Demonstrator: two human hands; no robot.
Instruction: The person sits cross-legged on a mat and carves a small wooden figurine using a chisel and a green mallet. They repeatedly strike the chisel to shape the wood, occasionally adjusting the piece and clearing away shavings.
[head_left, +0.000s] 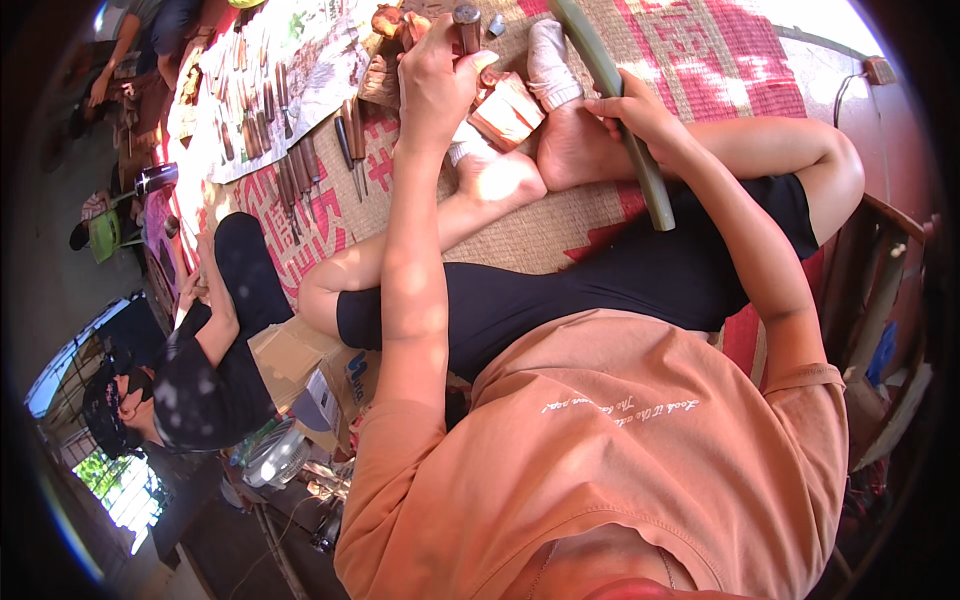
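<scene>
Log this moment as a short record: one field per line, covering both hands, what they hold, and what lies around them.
left hand: closed around a wooden-handled tool, held upright
right hand: gripping a long green stick
workpiece: pale wooden block, beside the feet
surface: woven mat, red pattern
nearby: row of wooden-handled chisels to the left
other people: a person in black sits at the left

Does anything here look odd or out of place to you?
Nothing looks spilled or broken. The chisels lie in loose rows on the mat. One oddity: the wood block is braced between bare feet, while the left hand holds a tool and the right hand a green stick.
</scene>
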